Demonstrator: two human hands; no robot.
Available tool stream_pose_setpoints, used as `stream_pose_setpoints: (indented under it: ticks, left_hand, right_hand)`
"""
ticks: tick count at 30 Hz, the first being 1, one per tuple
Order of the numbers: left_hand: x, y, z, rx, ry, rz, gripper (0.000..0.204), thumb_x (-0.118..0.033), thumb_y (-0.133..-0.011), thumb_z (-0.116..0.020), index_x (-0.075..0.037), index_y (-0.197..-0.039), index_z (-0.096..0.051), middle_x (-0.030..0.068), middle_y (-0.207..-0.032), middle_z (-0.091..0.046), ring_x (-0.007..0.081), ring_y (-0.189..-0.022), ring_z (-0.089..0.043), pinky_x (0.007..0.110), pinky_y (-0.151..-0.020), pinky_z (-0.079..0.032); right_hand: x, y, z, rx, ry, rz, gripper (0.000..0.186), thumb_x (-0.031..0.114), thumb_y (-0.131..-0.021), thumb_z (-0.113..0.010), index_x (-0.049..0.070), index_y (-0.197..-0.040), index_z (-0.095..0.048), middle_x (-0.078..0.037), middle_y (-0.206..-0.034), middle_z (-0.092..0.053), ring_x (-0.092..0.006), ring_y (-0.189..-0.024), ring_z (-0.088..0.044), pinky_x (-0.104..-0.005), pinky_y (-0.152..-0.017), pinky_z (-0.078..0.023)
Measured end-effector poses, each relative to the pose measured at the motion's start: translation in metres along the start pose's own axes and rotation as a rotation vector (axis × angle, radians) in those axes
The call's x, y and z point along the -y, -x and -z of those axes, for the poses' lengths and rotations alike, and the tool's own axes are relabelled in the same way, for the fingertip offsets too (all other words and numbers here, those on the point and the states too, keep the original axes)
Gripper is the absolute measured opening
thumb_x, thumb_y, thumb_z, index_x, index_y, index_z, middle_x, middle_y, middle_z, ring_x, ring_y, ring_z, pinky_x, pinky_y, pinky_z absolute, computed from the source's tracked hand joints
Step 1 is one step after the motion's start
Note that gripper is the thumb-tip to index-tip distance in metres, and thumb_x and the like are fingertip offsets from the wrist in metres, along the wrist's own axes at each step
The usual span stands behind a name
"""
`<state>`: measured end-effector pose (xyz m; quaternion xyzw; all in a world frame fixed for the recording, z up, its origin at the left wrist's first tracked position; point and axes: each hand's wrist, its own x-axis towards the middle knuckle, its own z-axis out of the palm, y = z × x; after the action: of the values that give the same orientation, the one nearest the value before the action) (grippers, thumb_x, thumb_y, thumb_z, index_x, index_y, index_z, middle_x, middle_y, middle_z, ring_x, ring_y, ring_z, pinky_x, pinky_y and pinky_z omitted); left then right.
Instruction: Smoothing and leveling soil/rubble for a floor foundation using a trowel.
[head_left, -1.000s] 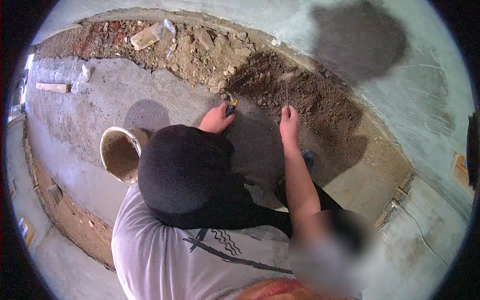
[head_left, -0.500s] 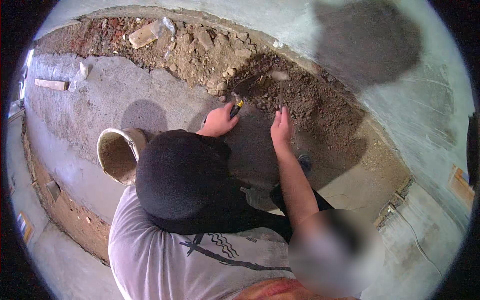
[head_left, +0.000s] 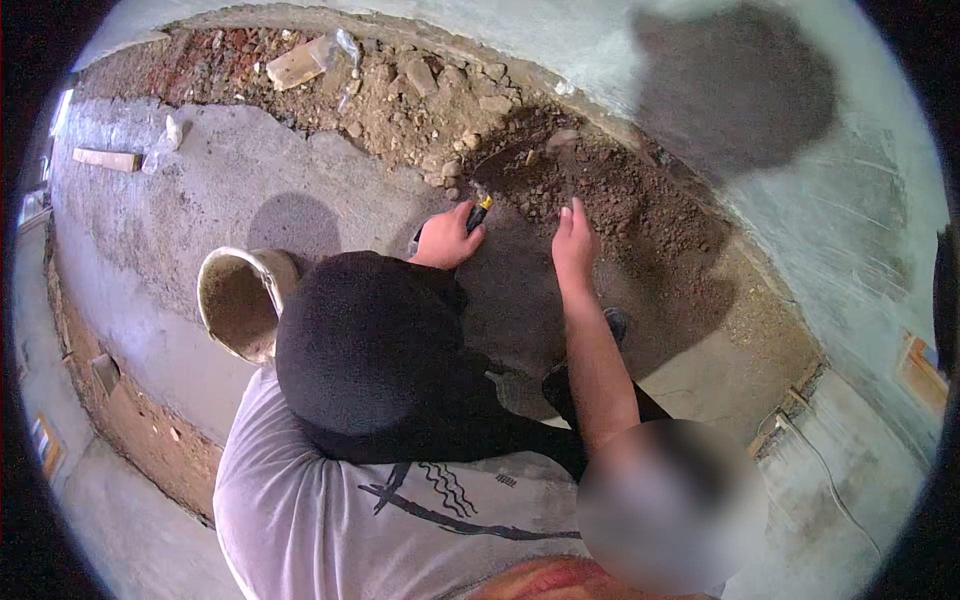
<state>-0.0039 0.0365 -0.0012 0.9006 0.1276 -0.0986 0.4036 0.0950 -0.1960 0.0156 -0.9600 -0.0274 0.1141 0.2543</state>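
Bucket [head_left: 280, 266]: brown matter inside | left hand [head_left: 448, 240]: round black-yellow handle [head_left: 478, 214] | right hand [head_left: 574, 250]: fingers together, hold unclear

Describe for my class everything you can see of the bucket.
The bucket is round, off-white and plastic-looking, with a pale rim and a dirty brown inside. It appears to stand upright on the grey floor, mouth open, left of the black clothing, which seems to hide part of its side. Neither left hand nor right hand touches it; whether the clothing does is unclear.
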Motion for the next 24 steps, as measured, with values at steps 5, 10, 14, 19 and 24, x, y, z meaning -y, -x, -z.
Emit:
stream_pose_setpoints:
  ticks: [5, 10, 14, 19, 24]
  left_hand:
    - [-0.002, 0.002, 0.001, -0.001, 0.004, 0.004, 0.053, -0.041, -0.094, -0.061, -0.004, -0.131, -0.053, 0.0258, -0.097, -0.070, 0.0464, -0.094, -0.066, 0.055, -0.081, -0.052]
    - [0.001, 0.002, 0.003, -0.017, 0.004, -0.022, 0.053, -0.037, -0.090, -0.063, -0.002, -0.130, -0.054, 0.0272, -0.098, -0.069, 0.0463, -0.093, -0.066, 0.055, -0.080, -0.052]
    - [-0.003, 0.000, 0.002, -0.021, 0.012, -0.050, 0.054, -0.037, -0.090, -0.063, -0.002, -0.130, -0.054, 0.0278, -0.098, -0.068, 0.0467, -0.093, -0.066, 0.054, -0.081, -0.052]
    - [0.007, 0.003, -0.001, -0.041, 0.024, -0.035, 0.054, -0.039, -0.090, -0.062, -0.002, -0.129, -0.055, 0.0277, -0.099, -0.069, 0.0463, -0.095, -0.066, 0.054, -0.082, -0.052]
    - [0.003, -0.003, 0.006, 0.012, 0.051, 0.006, 0.055, -0.042, -0.090, -0.063, -0.005, -0.131, -0.056, 0.0251, -0.100, -0.070, 0.0453, -0.096, -0.067, 0.054, -0.083, -0.052]
  right_hand:
    - [-0.002, 0.015, -0.014, -0.058, 0.007, 0.022, 0.040, 0.028, -0.105, -0.052, 0.004, -0.136, -0.058, -0.026, -0.104, -0.070, -0.0444, -0.097, -0.067, -0.0518, -0.082, -0.053]
    - [0.005, 0.013, -0.005, -0.128, -0.215, 0.017, 0.044, 0.033, -0.104, -0.051, 0.007, -0.140, -0.056, -0.027, -0.111, -0.068, -0.0460, -0.103, -0.065, -0.0510, -0.086, -0.053]
    - [-0.010, 0.014, -0.021, 0.016, 0.012, -0.024, 0.043, 0.033, -0.105, -0.050, 0.013, -0.143, -0.055, -0.029, -0.108, -0.069, -0.0465, -0.102, -0.066, -0.0502, -0.085, -0.053]
    - [0.013, 0.014, 0.003, 0.030, -0.131, -0.036, 0.041, 0.025, -0.106, -0.047, 0.015, -0.146, -0.051, -0.024, -0.122, -0.067, -0.0426, -0.109, -0.066, -0.0485, -0.088, -0.053]
    - [0.017, 0.021, -0.002, 0.101, 0.069, -0.076, 0.044, 0.024, -0.105, -0.051, 0.017, -0.148, -0.050, -0.026, -0.095, -0.070, -0.0432, -0.090, -0.068, -0.0503, -0.076, -0.053]
